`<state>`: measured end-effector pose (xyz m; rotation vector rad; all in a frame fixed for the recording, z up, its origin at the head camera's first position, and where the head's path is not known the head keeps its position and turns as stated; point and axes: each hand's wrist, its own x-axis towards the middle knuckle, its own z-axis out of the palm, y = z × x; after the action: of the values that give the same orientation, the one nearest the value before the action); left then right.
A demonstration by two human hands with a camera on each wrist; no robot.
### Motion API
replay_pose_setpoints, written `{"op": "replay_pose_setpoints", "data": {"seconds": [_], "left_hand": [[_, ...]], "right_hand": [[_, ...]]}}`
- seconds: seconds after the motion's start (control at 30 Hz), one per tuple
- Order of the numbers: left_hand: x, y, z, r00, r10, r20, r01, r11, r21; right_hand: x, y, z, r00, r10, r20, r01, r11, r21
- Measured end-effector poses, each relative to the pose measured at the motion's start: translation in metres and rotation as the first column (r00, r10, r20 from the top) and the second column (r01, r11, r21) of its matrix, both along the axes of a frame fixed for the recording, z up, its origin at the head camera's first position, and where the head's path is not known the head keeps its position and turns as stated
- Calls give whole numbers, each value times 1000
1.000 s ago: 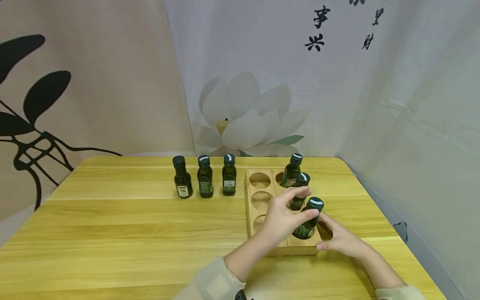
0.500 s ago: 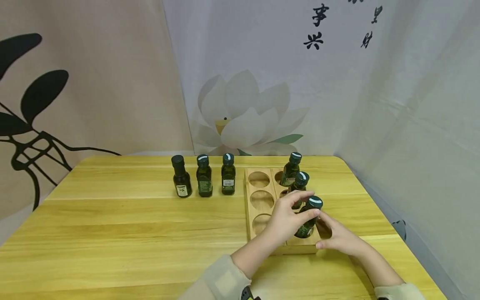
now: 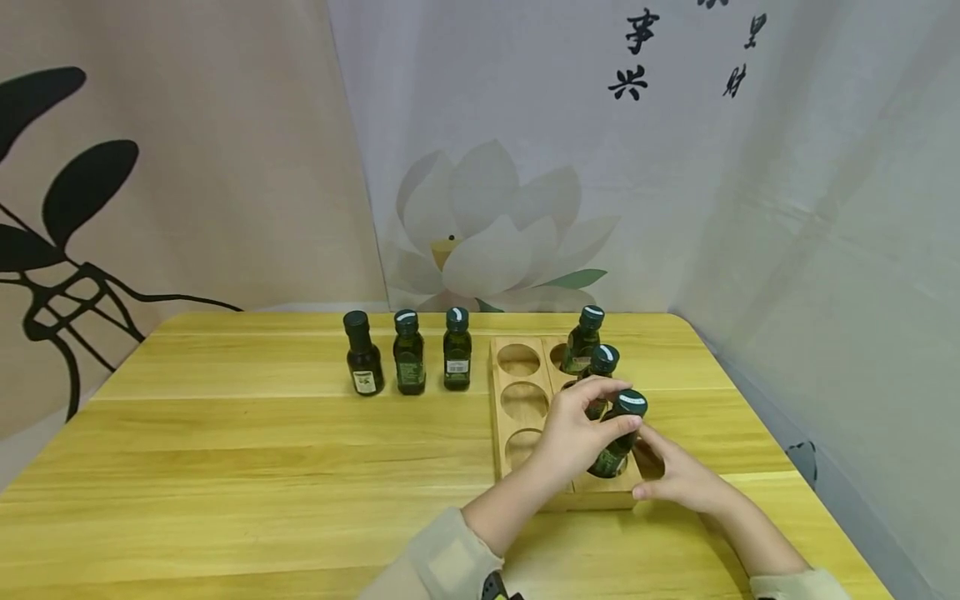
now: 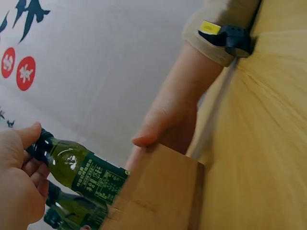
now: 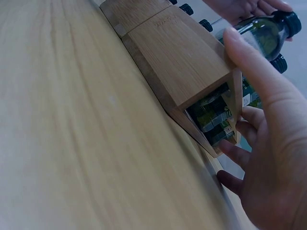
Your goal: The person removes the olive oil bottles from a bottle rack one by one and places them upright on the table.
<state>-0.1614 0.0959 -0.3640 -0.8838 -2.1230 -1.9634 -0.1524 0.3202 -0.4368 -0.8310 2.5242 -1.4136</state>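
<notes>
My left hand (image 3: 581, 429) pinches a small dark green bottle (image 3: 617, 446) near its cap, between thumb and fingers. That bottle leans to the right, its lower end in the nearest hole of the right half of a wooden rack (image 3: 555, 500). Behind it in the same half stand a middle bottle (image 3: 602, 360), partly covered by my left fingers, and a far bottle (image 3: 582, 342). At the rack's right end my right hand (image 3: 678, 477) grips the edge; its thumb (image 5: 249, 60) lies on the near corner and the fingers curl at the open side.
Three dark bottles stand in a row left of the rack: a slim-necked bottle (image 3: 365, 362), a middle bottle (image 3: 409, 358) and a right-hand bottle (image 3: 457, 354). Holes in the rack's left half (image 3: 525, 402) hold nothing. A printed curtain (image 3: 487, 108) hangs behind the wooden table (image 3: 247, 467).
My left hand has shifted slightly to the right, and the bottle in it has come up a little. My right hand stays in place on the rack.
</notes>
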Motion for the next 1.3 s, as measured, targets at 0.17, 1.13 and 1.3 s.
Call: {"op": "replay_pose_setpoints", "data": {"seconds": [0.17, 1.13, 1.3], "left_hand": [[0, -1, 12, 1000, 4, 6, -4, 999, 36], [-17, -45, 57, 991, 97, -91, -87, 990, 110], [-22, -57, 57, 983, 142, -118, -131, 987, 96]], "right_hand": [[-1, 1, -1, 1000, 9, -24, -9, 1000, -4], [-7, 2, -6, 996, 58, -64, -58, 998, 3], [-7, 2, -8, 996, 64, -63, -64, 998, -10]]}}
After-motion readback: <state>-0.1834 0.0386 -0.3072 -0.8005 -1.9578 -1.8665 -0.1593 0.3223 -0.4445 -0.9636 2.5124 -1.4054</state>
